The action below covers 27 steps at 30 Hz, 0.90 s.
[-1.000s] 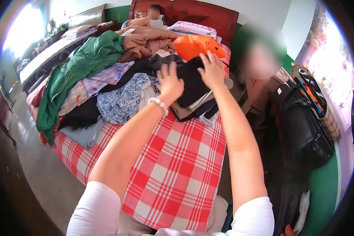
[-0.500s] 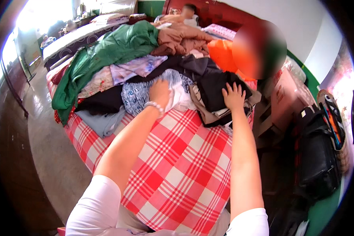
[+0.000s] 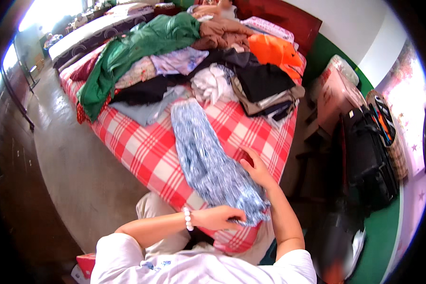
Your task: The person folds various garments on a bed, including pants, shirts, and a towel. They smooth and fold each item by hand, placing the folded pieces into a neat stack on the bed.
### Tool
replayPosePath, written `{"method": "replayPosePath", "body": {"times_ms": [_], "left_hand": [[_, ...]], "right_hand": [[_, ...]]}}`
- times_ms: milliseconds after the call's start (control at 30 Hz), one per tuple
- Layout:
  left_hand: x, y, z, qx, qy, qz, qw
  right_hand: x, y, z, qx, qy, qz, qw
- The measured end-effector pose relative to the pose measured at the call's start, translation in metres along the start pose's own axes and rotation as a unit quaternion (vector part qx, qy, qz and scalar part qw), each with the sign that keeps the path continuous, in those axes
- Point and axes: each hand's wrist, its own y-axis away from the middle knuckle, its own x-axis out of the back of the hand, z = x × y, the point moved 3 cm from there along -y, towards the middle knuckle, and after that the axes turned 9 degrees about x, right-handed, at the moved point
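A blue-and-white patterned garment, long and narrow like folded trousers, lies stretched out toward me on the bed. My left hand, with a white bead bracelet on its wrist, is closed on the garment's near end; part of its fingers is hidden. Beside the garment's right edge, my right hand is open, thumb and fingers apart. Farther up the bed, a crumpled white garment lies left of a stack of folded clothes with black cloth on top.
The clothes lie on a red-and-white checked sheet. Behind are a green garment, a brown one and an orange one. Grey cloth is at the left. A black bag stands right of the bed. Another person is partly visible at the headboard.
The blue-and-white garment has come out of the pile and toward me, now stretched lengthwise. Both hands have drawn back; my right hand has left the folded stack. The view has shifted downward.
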Motion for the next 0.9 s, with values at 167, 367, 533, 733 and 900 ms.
{"method": "replayPosePath", "body": {"times_ms": [167, 367, 533, 733, 900], "left_hand": [[-0.072, -0.004, -0.002, -0.015, 0.019, 0.003, 1.0], [-0.033, 0.019, 0.014, -0.042, -0.138, 0.27, 0.952], [0.076, 0.078, -0.006, -0.005, -0.323, 0.71, 0.626], [0.114, 0.089, -0.057, 0.088, 0.232, 0.512, 0.822], [0.104, 0.072, -0.038, 0.029, 0.366, 0.415, 0.833]], "right_hand": [[-0.028, 0.017, -0.036, 0.002, 0.031, -0.127, 0.991], [-0.053, 0.002, -0.05, -0.008, 0.062, -0.004, 0.998], [-0.073, -0.025, -0.092, 0.161, 0.228, 0.028, 0.96], [-0.112, -0.016, -0.122, 0.068, 0.157, -0.001, 0.985], [-0.096, -0.02, -0.108, 0.068, -0.105, 0.008, 0.992]]}}
